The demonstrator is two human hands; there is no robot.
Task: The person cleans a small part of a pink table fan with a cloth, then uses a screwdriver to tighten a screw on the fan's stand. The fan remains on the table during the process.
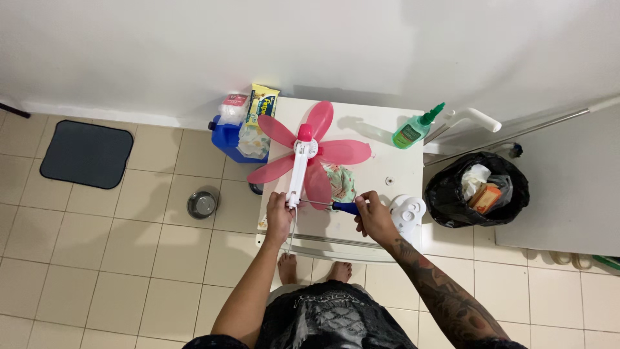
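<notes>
A small fan with pink blades point(310, 152) and a white stem point(298, 174) lies on a white table point(381, 129). My left hand point(279, 213) grips the lower end of the stem near the table's front. My right hand point(373, 216) holds a screwdriver with a blue handle point(347, 207); its metal shaft points left, with the tip at the stem's base. A folded patterned cloth point(341, 181) lies under the blades. A white fan part point(408, 213) rests by my right hand at the table's right edge.
A green bottle point(413, 131) stands at the table's back right. A black-lined trash bin point(478, 189) sits on the floor to the right. Left of the table are a blue container with packets point(240, 132), a metal bowl point(202, 204) and a dark mat point(87, 153).
</notes>
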